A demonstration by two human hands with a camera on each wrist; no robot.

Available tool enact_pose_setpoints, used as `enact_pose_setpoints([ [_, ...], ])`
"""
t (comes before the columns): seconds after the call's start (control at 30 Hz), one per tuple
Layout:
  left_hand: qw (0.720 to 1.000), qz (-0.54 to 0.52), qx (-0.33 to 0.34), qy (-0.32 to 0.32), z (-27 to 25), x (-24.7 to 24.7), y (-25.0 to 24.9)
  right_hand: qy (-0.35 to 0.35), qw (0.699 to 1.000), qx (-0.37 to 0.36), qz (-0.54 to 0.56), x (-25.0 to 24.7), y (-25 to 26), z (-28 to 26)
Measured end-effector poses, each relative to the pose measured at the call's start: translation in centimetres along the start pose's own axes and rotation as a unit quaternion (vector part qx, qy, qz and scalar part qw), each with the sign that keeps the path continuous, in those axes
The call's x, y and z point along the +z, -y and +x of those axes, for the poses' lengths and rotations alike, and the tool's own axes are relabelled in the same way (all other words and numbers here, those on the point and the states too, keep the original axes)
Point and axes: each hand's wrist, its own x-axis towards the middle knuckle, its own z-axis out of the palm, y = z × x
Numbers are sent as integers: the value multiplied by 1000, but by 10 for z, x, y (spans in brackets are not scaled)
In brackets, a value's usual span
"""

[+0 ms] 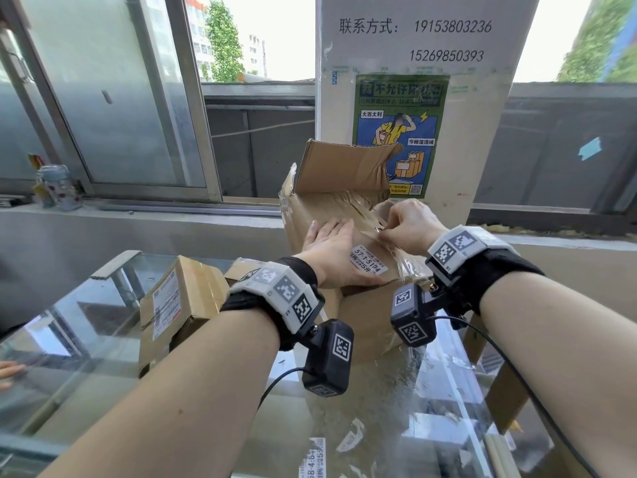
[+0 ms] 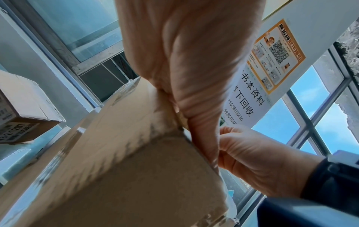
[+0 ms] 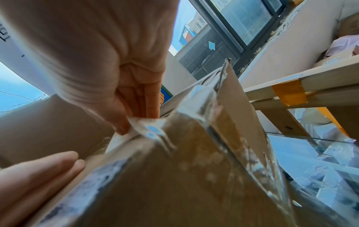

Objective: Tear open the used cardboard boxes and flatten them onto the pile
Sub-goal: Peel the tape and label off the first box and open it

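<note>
Tall brown cardboard box [image 1: 331, 215] mid-opening, not yet flattened.
It stands on the glass surface [image 1: 103, 339], far flap up; left hand [image 1: 332, 251] presses flat on top, right hand [image 1: 408, 225] pinches clear tape [image 3: 155, 130]; a smaller taped box [image 1: 175, 305] waits at left.

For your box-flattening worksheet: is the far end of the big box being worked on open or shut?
Open. In the head view a flap on the box stands up at its far end. The left hand presses it; the right hand pinches tape.
</note>
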Motion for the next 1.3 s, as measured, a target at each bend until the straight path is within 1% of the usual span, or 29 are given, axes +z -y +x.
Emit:
enact_pose_setpoints([
  [0.13, 1000, 6, 1, -3, 0, 0, 0, 53, 997, 26, 43, -5, 1, 0],
  [0.27, 1000, 9, 3, -2, -1, 2, -1, 119, 987, 67, 87, -8, -3, 4],
  [0.33, 1000, 9, 4, -2, -1, 3, -1, 129, 981, 77, 126, -10, -2, 3],
  [0.4, 1000, 8, 6, -1, -2, 3, -2, 126, 981, 73, 130, -10, 1, 3],
  [0.57, 1000, 8, 10, -6, -5, 4, -3, 98, 994, 51, 8, -5, 11, 4],
  [0.67, 1000, 14, 10, -7, -6, 4, -3, 92, 995, 46, -17, -4, 13, 2],
  [0.77, 1000, 21, 11, -7, -7, 5, -3, 77, 996, 24, -39, -5, 17, 1],
  [0.9, 999, 36, 3, -9, -7, 2, -2, 55, 997, -4, -49, -7, 18, -4],
  [1.0, 998, 54, -43, 0, -6, -4, -4, 39, 998, -15, -51, -7, 16, -7],
  [1.07, 997, 44, -66, 16, -5, -5, -5, 29, 998, -21, -59, -8, 15, -7],
  [1.17, 998, 17, -62, 28, -5, -2, -3, 17, 998, -26, -61, -8, 12, -9],
  [1.3, 999, 14, -50, 16, -6, 2, -1, 11, 997, -21, -67, -8, 10, -14],
])
